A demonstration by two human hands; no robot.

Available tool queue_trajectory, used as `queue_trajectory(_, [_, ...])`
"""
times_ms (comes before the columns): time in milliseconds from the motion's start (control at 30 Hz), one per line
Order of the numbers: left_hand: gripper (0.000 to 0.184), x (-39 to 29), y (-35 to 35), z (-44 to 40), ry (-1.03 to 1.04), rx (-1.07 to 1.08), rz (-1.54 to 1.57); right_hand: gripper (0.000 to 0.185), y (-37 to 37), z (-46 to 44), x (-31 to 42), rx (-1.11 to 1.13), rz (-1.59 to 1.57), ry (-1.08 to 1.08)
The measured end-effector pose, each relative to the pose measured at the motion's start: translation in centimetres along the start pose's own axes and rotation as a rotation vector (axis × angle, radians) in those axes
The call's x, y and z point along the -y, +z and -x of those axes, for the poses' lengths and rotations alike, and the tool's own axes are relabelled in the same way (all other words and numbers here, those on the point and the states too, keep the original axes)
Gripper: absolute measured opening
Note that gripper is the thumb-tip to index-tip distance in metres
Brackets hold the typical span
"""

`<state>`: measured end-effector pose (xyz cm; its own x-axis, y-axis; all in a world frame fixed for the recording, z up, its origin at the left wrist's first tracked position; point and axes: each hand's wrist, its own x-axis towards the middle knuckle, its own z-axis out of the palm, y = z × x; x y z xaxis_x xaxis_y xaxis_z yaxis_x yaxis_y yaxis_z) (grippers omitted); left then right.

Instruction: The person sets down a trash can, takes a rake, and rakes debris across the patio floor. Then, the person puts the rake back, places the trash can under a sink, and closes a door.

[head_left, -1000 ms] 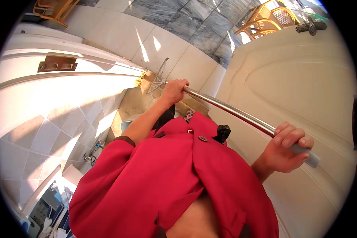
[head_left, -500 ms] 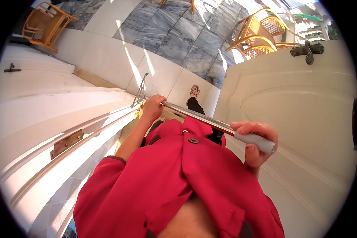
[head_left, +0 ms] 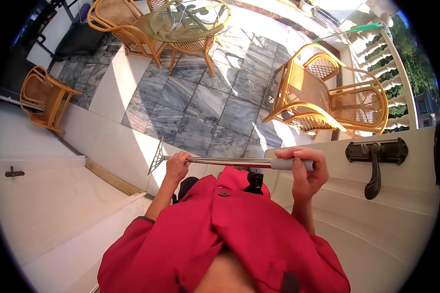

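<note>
Tiled floor (head_left: pixel 193 100), pole (head_left: pixel 230 161) in both hands (head_left: pixel 177 167) (head_left: pixel 308 176)

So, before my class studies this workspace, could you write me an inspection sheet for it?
Surface: grey marbled floor tiles with pale border tiles, sunlit in streaks.
Job's things: metal pole with grey openwork head and grey handle sleeve.
Clutter: green-ended pole by the balustrade; thin items on the round glass-topped table, too unclear to name.
Grips: left grip closed round the metal pole near the openwork head; right grip round the handle sleeve.
Cables: nothing clearly seen.
Surroundings: rattan armchairs, cream door with dark lever handle.
</note>
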<state>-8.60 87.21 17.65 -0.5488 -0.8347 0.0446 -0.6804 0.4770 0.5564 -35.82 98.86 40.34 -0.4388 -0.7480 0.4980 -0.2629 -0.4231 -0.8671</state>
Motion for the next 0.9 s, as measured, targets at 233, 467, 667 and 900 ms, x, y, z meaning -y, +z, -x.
queue_trajectory(233, [0.012, -0.4, 2.0, -18.2, -0.054, 0.291, 0.118, 0.008, -0.7, -18.9, -9.5, 0.012, 0.645, -0.286])
queue_trajectory(467, [0.011, -6.6, 10.6, -47.7, 0.382, 0.496, 0.211, 0.01, -6.7, -33.3, -15.1, -0.329, 0.938, -0.279])
queue_trajectory(667, [0.006, -18.7, 14.5, -68.5, 0.729, 0.424, 0.204, 0.014, -14.6, -42.3, -17.2, -0.745, 1.195, -0.297])
queue_trajectory(900, [0.006, -22.0, 18.1, -94.3, 0.543, 0.096, 0.065, 0.015, -23.6, -59.4, -31.6, -0.529, 1.151, -0.281])
